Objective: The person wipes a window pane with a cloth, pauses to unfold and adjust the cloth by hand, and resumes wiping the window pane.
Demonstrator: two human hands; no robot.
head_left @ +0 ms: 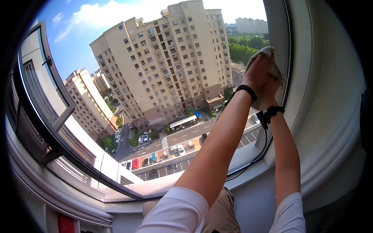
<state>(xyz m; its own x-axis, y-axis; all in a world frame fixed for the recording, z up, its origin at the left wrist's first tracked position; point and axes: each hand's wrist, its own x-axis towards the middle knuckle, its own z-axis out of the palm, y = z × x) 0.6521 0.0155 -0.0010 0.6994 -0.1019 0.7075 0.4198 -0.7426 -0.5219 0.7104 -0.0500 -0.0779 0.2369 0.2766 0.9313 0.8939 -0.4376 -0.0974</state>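
A light grey cloth (267,51) is bunched against the right side of the window, beside the dark window frame (289,50). My left hand (258,72) is closed on the cloth, its fingers pressed over it. Just to the right and slightly lower, my right hand (271,90) also grips the cloth, partly hidden behind the left. Both wrists wear black bands, and a black cable (265,141) hangs from the right one.
An open window sash (58,85) stands at the left. The white sill (248,173) runs below the window, with my knees in tan trousers (221,213) near it. Curtains (338,136) hang at the right. Tall buildings (163,58) and parked cars show far below outside.
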